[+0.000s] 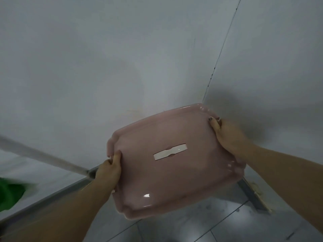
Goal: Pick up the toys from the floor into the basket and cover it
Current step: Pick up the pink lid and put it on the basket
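Note:
A pink plastic lid [167, 180] with a white recessed handle [169, 151] in its middle fills the centre of the head view, tilted in the corner of the room. My left hand [109, 172] grips its left edge, thumb on top. At the far right edge my right hand [227, 135] grips the lid, fingers curled over the rim. Whatever lies under the lid is hidden; no basket body and no toys show.
White walls meet in a corner [218, 67] behind the lid. A grey skirting board [52, 194] runs along the left wall and another on the right. Grey floor tiles [201, 222] lie below. Something green [10, 194] shows at the left edge, and a pale pole [38, 154] slants there.

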A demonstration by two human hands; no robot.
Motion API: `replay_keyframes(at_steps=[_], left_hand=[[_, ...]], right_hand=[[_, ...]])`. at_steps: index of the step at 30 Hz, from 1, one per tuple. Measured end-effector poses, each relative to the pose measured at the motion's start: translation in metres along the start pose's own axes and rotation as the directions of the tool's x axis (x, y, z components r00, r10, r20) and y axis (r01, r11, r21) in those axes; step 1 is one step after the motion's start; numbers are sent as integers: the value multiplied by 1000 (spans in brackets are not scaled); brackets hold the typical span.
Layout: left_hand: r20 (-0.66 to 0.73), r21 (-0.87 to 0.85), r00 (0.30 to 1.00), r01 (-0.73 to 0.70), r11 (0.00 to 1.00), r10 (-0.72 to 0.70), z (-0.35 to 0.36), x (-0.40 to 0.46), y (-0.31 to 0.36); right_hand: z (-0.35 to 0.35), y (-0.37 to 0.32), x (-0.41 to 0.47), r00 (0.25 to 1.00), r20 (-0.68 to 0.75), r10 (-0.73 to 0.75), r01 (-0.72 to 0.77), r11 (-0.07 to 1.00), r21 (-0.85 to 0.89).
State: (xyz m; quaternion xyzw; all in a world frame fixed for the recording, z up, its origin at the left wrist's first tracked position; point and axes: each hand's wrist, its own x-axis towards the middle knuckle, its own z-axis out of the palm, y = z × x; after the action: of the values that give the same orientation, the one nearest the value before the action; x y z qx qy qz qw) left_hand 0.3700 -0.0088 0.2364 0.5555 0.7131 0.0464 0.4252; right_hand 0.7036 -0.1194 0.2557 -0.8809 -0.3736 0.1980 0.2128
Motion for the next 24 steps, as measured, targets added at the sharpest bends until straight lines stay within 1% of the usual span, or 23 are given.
replay_keyframes(at_steps=[3, 7, 9, 10, 12, 15, 18, 21, 22, 24], left_hand=[[45, -39, 999, 15, 999, -13, 50, 33, 12], [141, -52, 990, 8, 999, 0, 112, 82, 12], [144, -75, 990, 16, 997, -5, 137, 101, 10], [144, -86, 990, 7, 996, 5, 159, 120, 10], [134, -92, 991, -9, 996, 21, 178, 134, 5], [133, -119, 990, -26, 993, 42, 203, 149, 4], [129, -91, 989, -63, 994, 74, 215, 165, 6], [117, -77, 986, -113, 991, 121, 219, 174, 5], [121, -57, 987, -101, 993, 107, 218, 174, 7], [192, -37, 979, -68, 997, 74, 214, 176, 11]], right_hand=[[22, 42, 47, 998, -46, 36, -40, 996, -77], [61, 96, 97, 996, -73, 54, -61, 993, -101], [82, 117, 117, 996, -72, 51, -59, 992, -109], [98, 131, 132, 995, -81, 62, -70, 992, -107], [115, 145, 147, 994, -80, 71, -80, 990, -114], [139, 167, 169, 992, -87, 91, -101, 988, -119], [149, 174, 186, 989, -118, 94, -109, 986, -125], [153, 177, 198, 984, -171, 40, -71, 981, -182], [153, 173, 198, 985, -169, 35, -68, 978, -195], [150, 166, 197, 984, -177, 35, -79, 966, -248]])
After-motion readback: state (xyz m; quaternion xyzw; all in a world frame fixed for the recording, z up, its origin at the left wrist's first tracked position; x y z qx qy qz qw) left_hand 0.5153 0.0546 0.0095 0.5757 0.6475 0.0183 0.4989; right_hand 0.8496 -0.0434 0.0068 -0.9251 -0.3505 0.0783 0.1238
